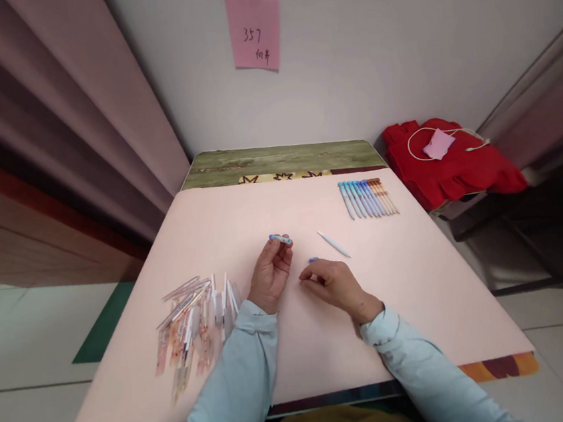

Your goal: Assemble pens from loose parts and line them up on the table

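Observation:
My left hand (272, 272) is closed, its thumb and fingers pinching a short light-blue pen part (280, 239) with a darker blue end, held crosswise above the table. To its right, my right hand (333, 283) hovers low over the paper with thumb and fingertips together; whatever may be between them is too small to make out. A small blue piece (313, 259) shows just behind its knuckles, partly hidden by the hand. Farther back lies a pale-blue pen barrel (334, 244), slanted, touched by neither hand.
Pale pink paper (241, 208) covers the table. At back right, several assembled pens (367, 198) lie in a row, blue to brown. A loose pile of clear wrappers and pen refills (192, 321) lies left of my left forearm. A red cloth (451, 173) sits beyond the right edge.

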Available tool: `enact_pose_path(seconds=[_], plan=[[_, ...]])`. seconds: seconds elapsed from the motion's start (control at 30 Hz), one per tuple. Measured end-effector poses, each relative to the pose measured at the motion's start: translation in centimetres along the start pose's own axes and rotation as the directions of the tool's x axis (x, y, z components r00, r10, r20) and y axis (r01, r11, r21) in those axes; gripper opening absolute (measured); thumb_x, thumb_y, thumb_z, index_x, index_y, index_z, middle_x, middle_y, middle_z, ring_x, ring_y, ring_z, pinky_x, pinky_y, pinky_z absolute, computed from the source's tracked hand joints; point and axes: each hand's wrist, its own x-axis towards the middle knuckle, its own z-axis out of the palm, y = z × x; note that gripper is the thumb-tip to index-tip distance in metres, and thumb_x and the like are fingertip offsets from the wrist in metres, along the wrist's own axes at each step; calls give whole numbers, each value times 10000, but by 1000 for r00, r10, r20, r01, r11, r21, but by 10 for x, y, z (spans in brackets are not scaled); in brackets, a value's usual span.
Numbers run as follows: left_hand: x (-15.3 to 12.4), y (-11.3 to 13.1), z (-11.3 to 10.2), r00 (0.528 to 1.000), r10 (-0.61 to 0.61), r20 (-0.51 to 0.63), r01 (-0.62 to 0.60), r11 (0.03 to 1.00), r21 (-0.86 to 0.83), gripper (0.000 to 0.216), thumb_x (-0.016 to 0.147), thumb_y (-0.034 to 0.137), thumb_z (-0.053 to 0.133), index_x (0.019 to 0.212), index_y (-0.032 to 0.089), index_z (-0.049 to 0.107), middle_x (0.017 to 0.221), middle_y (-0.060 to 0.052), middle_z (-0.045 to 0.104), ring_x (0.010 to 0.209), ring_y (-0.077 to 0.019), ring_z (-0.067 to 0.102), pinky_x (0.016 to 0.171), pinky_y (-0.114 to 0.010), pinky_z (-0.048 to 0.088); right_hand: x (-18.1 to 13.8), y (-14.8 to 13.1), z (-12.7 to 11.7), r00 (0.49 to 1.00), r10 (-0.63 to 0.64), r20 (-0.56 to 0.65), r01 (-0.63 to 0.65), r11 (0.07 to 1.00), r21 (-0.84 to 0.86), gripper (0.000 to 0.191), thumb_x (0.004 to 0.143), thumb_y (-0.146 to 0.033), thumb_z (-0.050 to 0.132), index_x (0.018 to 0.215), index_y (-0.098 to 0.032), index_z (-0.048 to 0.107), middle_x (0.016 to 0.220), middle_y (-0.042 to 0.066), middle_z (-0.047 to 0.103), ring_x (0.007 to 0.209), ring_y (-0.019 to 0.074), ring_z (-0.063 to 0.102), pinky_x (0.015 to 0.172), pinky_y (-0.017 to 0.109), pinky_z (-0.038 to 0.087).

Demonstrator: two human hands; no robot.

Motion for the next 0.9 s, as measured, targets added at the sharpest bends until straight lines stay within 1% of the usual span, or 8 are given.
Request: enact_pose_path(seconds=[0.07, 0.13, 0.23, 0.33, 0.47, 0.7, 0.8, 0.9], plan=[[0, 0, -1, 1000, -4, 6, 4, 1000, -4, 115, 887, 59, 566, 868, 121, 661, 879, -41, 706, 760, -108, 698, 612, -161, 582, 0, 2, -1, 999, -31, 18, 32, 999, -41, 113, 821, -135, 655, 849, -235, 699, 798, -14, 672, 637, 104, 594, 606, 211, 417], [1, 0, -2, 1000, -5, 5, 5, 1000, -11, 113, 886, 58, 568, 868, 119, 660, 882, -42, 705, 761, -108, 697, 617, -164, 583, 0, 3, -3, 1000, -27, 16, 28, 997, -69, 62, 823, -189, 695, 853, -240, 710, 834, -12, 672, 643, 98, 596, 613, 210, 416], [2, 0, -2, 1000, 1, -4, -1, 1000, -17, 101, 881, 62, 579, 868, 119, 661, 880, -40, 704, 759, -108, 695, 622, -169, 584, 0, 3, -5, 999, 12, -34, -15, 994, -105, 52, 860, -268, 685, 893, -241, 715, 861, -4, 674, 645, 96, 596, 629, 215, 421], [1, 1, -1, 1000, 1, -8, -1, 1000, -19, 92, 879, 68, 586, 871, 120, 662, 878, -39, 704, 761, -107, 694, 623, -168, 583, 0, 2, -2, 994, 56, -96, -72, 982, -177, 82, 893, -230, 629, 903, -233, 710, 860, 7, 675, 695, 113, 615, 634, 222, 414], [0, 2, 1, 1000, -2, -21, 1, 1000, -25, 98, 878, 68, 587, 854, 131, 659, 867, -26, 703, 754, -100, 690, 617, -159, 576, 1, 0, 7, 988, 101, -119, -131, 951, -279, 60, 874, -243, 645, 861, -242, 704, 836, 10, 669, 701, 132, 615, 585, 233, 378], [0, 0, 0, 1000, -6, -13, 6, 1000, 10, 75, 848, 66, 628, 858, 131, 664, 868, -29, 703, 752, -95, 690, 627, -155, 573, 3, -7, 18, 994, 35, -102, -73, 914, -398, 106, 885, -225, 601, 810, -228, 677, 815, 22, 669, 687, 137, 602, 539, 233, 338], [0, -3, -1, 1000, -10, 4, 10, 999, 33, 56, 839, 84, 647, 865, 130, 666, 871, -35, 709, 757, -100, 693, 636, -159, 575, 3, -9, 14, 975, 37, -221, -107, 944, -313, 90, 892, -223, 575, 844, -213, 650, 794, 18, 666, 651, 126, 588, 569, 231, 374], [-2, -7, -1, 999, -27, 21, 26, 998, 56, 44, 826, 101, 670, 861, 127, 668, 862, -41, 714, 745, -104, 693, 640, -163, 576, 4, -10, 6, 913, 112, -393, -164, 981, -102, 80, 910, -235, 560, 876, -209, 628, 753, 1, 656, 626, 118, 582, 626, 234, 434]])
